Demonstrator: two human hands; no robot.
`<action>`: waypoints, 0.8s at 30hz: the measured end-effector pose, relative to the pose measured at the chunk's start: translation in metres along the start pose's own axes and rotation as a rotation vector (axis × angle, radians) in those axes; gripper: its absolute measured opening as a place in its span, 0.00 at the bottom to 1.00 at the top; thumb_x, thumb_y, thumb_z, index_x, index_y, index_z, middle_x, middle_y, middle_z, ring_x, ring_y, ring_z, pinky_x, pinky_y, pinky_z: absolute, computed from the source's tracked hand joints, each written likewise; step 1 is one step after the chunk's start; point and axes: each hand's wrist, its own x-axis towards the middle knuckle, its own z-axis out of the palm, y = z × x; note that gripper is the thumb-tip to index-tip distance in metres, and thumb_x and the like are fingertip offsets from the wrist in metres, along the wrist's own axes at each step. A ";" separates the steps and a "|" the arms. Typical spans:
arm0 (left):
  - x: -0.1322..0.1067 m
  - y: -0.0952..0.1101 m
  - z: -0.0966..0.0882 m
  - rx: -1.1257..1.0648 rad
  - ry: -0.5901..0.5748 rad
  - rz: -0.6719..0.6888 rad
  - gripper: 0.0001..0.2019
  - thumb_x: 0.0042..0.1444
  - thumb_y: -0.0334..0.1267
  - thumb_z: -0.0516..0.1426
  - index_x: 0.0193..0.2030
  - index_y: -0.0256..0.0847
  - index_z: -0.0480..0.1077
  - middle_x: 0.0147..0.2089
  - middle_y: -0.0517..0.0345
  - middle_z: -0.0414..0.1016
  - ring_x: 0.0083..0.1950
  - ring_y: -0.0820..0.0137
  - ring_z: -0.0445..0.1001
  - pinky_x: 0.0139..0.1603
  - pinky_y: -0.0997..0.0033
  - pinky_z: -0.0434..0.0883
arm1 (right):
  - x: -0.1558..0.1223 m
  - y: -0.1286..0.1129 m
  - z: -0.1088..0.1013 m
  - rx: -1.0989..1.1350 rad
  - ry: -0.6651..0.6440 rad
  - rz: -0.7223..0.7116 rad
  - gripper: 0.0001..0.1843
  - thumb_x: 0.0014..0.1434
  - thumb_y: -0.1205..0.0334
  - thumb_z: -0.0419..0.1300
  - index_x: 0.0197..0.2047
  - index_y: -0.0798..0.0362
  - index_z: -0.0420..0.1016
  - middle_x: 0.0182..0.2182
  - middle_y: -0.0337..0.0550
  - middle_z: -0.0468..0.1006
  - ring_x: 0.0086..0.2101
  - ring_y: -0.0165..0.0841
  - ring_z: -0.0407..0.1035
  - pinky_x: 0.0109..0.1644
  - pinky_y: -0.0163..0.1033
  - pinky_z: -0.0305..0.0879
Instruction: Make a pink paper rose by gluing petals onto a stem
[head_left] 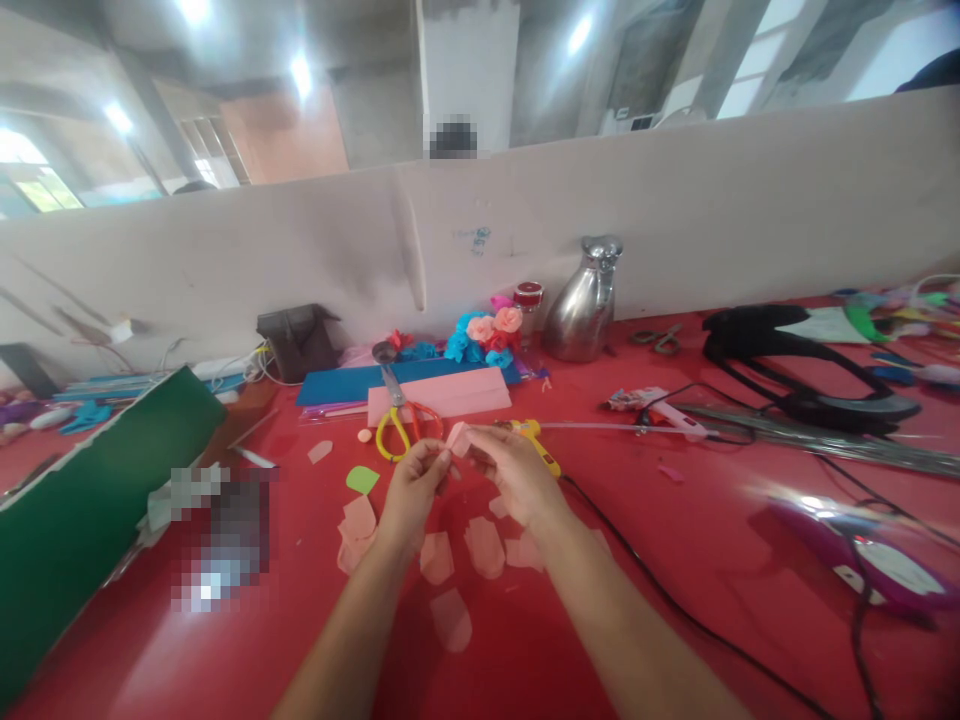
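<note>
Between the fingertips of both hands is a small pink paper petal [459,440], raised over the red table. My left hand [417,484] pinches its lower left side. From the right, my right hand [511,470] grips it with thumb and fingers. Loose pink petals [486,546] lie on the table below my hands, and more pink petals [358,520] are piled left of my left wrist with a green paper leaf [362,480] above them. Scissors with yellow and red handles [394,432] lie just beyond my left hand. A yellow glue gun [541,448] rests behind my right hand, partly hidden.
Paper flowers [491,335], blue and pink paper sheets [450,392] and a metal jug [585,305] stand along the partition [337,240]. A green box [90,520] sits at left. A black cord [645,580] crosses the right side, near a purple device [862,555].
</note>
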 end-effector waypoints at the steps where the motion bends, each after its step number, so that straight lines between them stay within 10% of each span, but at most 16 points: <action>1: 0.000 0.000 0.000 -0.003 -0.002 0.000 0.12 0.50 0.45 0.58 0.35 0.40 0.66 0.22 0.62 0.69 0.22 0.79 0.58 0.25 0.78 0.54 | 0.001 0.001 -0.001 -0.023 0.025 0.000 0.09 0.43 0.55 0.63 0.23 0.52 0.76 0.26 0.40 0.76 0.31 0.32 0.67 0.35 0.36 0.59; 24: -0.001 0.004 0.001 -0.022 -0.030 -0.009 0.12 0.47 0.45 0.60 0.32 0.39 0.67 0.24 0.64 0.65 0.22 0.79 0.57 0.24 0.78 0.54 | 0.005 -0.001 -0.008 -0.262 0.025 -0.095 0.05 0.45 0.61 0.59 0.24 0.50 0.77 0.25 0.37 0.77 0.29 0.31 0.66 0.35 0.35 0.58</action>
